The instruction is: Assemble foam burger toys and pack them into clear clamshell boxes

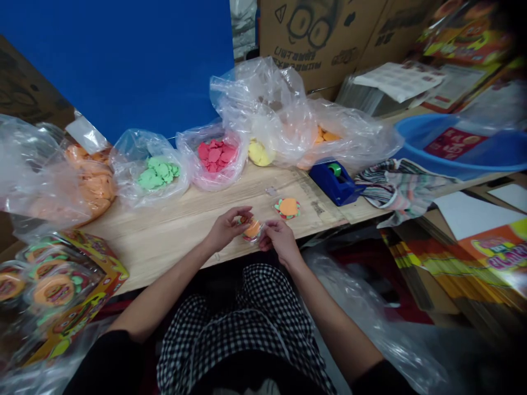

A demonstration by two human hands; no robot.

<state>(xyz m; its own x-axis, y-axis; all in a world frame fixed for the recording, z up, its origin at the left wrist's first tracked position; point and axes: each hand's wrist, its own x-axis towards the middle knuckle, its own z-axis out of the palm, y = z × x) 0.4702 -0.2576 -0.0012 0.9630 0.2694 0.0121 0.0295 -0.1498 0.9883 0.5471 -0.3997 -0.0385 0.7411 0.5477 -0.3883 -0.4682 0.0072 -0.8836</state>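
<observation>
Near the table's front edge, a small burger-shaped piece in a clear round case sits between my two hands. My left hand is closed around its left side, fingers curled over the top. With thumb and fingers pinched together, my right hand grips the case's right edge. Just beyond, to the right, lies a loose stack of coloured burger layers, orange on top with green and red showing beneath. Whether the case is fully closed cannot be made out.
Along the back of the wooden table stand plastic bags with green pieces, red pieces, yellow pieces and orange pieces. A blue tape dispenser is at right, a box of packed burgers at left, a blue basin farther right.
</observation>
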